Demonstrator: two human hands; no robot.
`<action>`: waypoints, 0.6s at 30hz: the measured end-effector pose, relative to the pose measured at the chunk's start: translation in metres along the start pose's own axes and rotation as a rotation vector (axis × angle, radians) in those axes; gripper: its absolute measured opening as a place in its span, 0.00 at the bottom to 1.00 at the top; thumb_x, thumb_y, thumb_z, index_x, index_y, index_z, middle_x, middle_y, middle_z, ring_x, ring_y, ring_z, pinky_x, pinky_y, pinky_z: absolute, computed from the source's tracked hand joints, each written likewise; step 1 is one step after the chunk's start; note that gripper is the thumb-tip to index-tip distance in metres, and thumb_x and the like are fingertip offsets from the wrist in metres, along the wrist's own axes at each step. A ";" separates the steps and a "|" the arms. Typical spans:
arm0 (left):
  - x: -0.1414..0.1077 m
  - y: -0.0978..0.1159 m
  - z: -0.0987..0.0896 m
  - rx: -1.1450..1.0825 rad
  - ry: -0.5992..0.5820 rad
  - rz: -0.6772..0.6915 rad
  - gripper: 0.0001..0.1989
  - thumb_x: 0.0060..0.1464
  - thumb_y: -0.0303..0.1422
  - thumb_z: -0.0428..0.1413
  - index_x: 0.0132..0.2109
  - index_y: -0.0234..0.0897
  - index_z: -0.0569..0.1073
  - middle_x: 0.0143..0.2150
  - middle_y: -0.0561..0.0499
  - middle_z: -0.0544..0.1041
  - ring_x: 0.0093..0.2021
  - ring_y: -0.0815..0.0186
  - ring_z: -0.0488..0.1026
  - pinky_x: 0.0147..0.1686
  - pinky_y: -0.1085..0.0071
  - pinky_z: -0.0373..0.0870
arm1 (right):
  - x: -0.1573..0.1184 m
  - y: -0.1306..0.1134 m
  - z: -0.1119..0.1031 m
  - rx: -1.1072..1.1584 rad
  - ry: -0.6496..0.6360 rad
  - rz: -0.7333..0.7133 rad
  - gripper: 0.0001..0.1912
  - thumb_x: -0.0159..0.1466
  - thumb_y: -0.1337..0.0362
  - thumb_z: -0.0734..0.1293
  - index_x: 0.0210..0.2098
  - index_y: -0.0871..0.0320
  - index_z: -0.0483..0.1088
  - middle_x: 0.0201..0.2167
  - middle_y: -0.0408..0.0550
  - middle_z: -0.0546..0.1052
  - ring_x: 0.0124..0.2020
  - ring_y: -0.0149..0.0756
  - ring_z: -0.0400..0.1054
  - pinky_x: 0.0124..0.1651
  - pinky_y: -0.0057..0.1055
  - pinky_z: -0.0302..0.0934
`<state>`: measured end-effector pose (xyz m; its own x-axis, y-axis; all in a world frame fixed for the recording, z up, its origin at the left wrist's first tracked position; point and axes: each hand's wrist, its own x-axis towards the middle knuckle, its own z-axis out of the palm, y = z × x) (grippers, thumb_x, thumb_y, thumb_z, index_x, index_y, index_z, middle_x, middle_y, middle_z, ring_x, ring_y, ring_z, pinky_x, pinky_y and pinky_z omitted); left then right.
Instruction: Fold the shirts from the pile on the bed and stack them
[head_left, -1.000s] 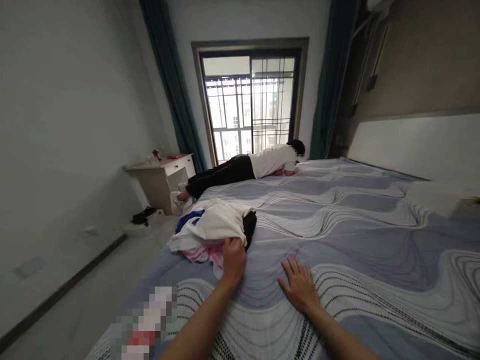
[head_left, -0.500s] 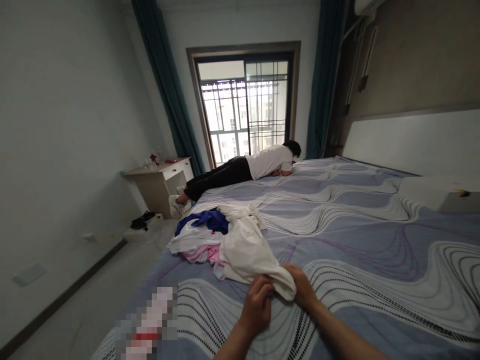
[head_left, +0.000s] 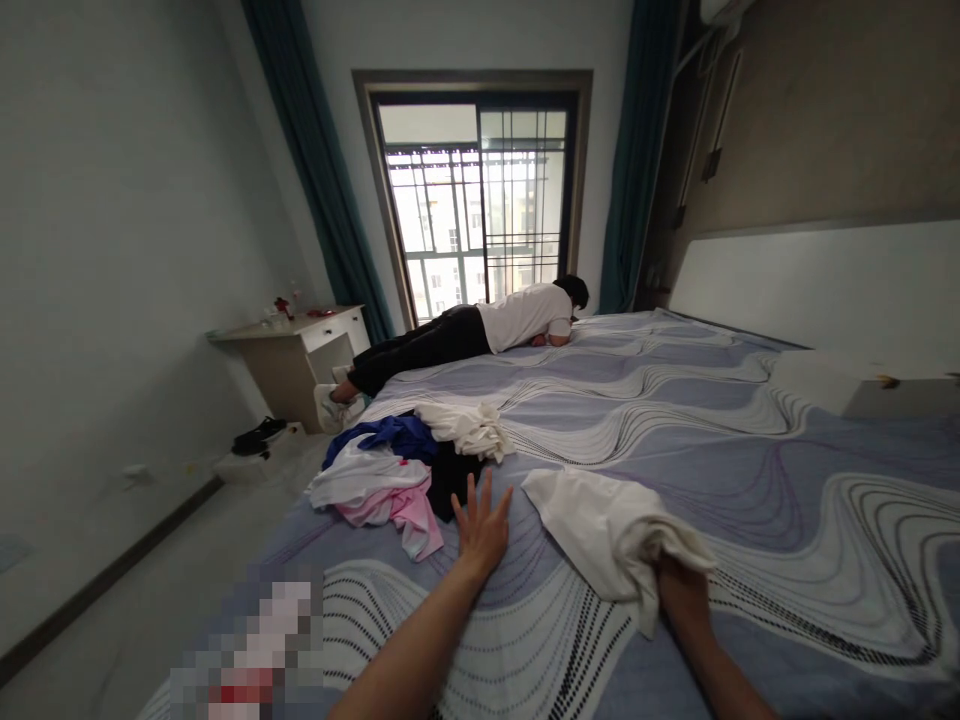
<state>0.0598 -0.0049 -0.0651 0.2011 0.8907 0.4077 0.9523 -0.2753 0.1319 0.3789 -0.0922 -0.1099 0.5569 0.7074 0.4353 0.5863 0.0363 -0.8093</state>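
Note:
A cream-white garment (head_left: pixel 600 530) lies bunched on the bed to the right of the clothes pile. My right hand (head_left: pixel 684 595) is closed on its near right end, with the fingers mostly hidden in the folds. My left hand (head_left: pixel 484 530) is empty, fingers spread, beside a black cloth (head_left: pixel 452 480) at the pile's near edge. In the pile are a blue garment (head_left: pixel 401 436), a white garment with a pink part (head_left: pixel 367 485) and a crumpled cream cloth (head_left: pixel 469 428).
A patterned bedsheet (head_left: pixel 720 450) covers the bed. Across its far side lies a person (head_left: pixel 525 318) in a white top and dark trousers. A small desk (head_left: pixel 300 350) stands by the left wall, with black shoes (head_left: pixel 259 436) on a box near it.
The cream-white garment has moved right, off the pile, in my right hand, uncovering the black cloth. My left hand has let go of it and spread its fingers. The view has shifted slightly.

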 end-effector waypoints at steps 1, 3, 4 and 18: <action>0.018 -0.003 0.002 0.006 -0.071 0.075 0.29 0.59 0.29 0.49 0.65 0.59 0.63 0.76 0.52 0.44 0.74 0.46 0.32 0.64 0.31 0.30 | -0.003 -0.003 0.006 0.009 -0.081 -0.098 0.20 0.63 0.54 0.60 0.48 0.59 0.72 0.52 0.60 0.74 0.54 0.53 0.68 0.54 0.49 0.65; 0.056 -0.010 0.006 0.003 -0.255 0.131 0.27 0.62 0.33 0.46 0.65 0.60 0.63 0.76 0.56 0.42 0.74 0.47 0.30 0.64 0.32 0.26 | -0.007 -0.011 0.015 -0.033 -0.214 -0.273 0.18 0.60 0.56 0.64 0.48 0.55 0.71 0.59 0.57 0.69 0.59 0.51 0.63 0.60 0.50 0.60; 0.072 -0.015 0.008 -0.003 -0.349 0.103 0.25 0.63 0.38 0.45 0.66 0.60 0.62 0.76 0.56 0.43 0.74 0.46 0.31 0.63 0.31 0.27 | -0.008 -0.014 0.018 -0.068 -0.248 -0.320 0.17 0.60 0.58 0.65 0.48 0.54 0.71 0.60 0.56 0.67 0.61 0.51 0.61 0.62 0.50 0.59; 0.100 -0.135 -0.007 0.109 -0.422 -0.280 0.28 0.65 0.43 0.37 0.66 0.43 0.65 0.69 0.40 0.62 0.71 0.44 0.49 0.63 0.32 0.38 | -0.008 -0.004 0.020 -0.214 -0.284 -0.383 0.20 0.63 0.64 0.61 0.54 0.55 0.64 0.62 0.57 0.62 0.63 0.50 0.57 0.63 0.49 0.58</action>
<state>-0.0499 0.1190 -0.0354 -0.0109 0.9994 -0.0324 0.9967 0.0134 0.0800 0.3605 -0.0844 -0.1185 0.1153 0.8362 0.5362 0.8402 0.2059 -0.5017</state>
